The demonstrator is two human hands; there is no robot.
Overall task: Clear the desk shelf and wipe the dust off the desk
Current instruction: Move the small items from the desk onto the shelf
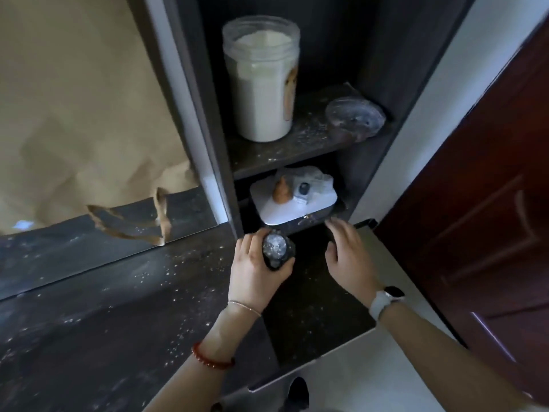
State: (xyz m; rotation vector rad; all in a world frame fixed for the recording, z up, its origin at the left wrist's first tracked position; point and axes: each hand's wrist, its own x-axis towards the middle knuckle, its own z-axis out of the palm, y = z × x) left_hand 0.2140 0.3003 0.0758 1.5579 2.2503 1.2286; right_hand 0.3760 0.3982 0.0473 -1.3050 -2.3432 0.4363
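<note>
My left hand (255, 264) is closed around a small dark jar (276, 251) with a dusty lid, held over the desk just below the lower shelf. Fingers apart and holding nothing, my right hand (347, 257) hovers in front of a white-lidded box (297, 208) on that lower shelf. A small brown figure (281, 190) and crumpled white paper (315, 181) lie on the box lid. On the upper shelf (267, 159) stand a tall clear jar of white powder (263, 81) and a clear plastic lid (355, 117). The dark desk (124, 298) is speckled with white dust.
Brown paper (77, 108) covers the wall at left, torn along its lower edge. A dark red door (481, 221) stands at right, close to the shelf unit's side. Pale floor (371, 379) shows beyond the desk's front edge.
</note>
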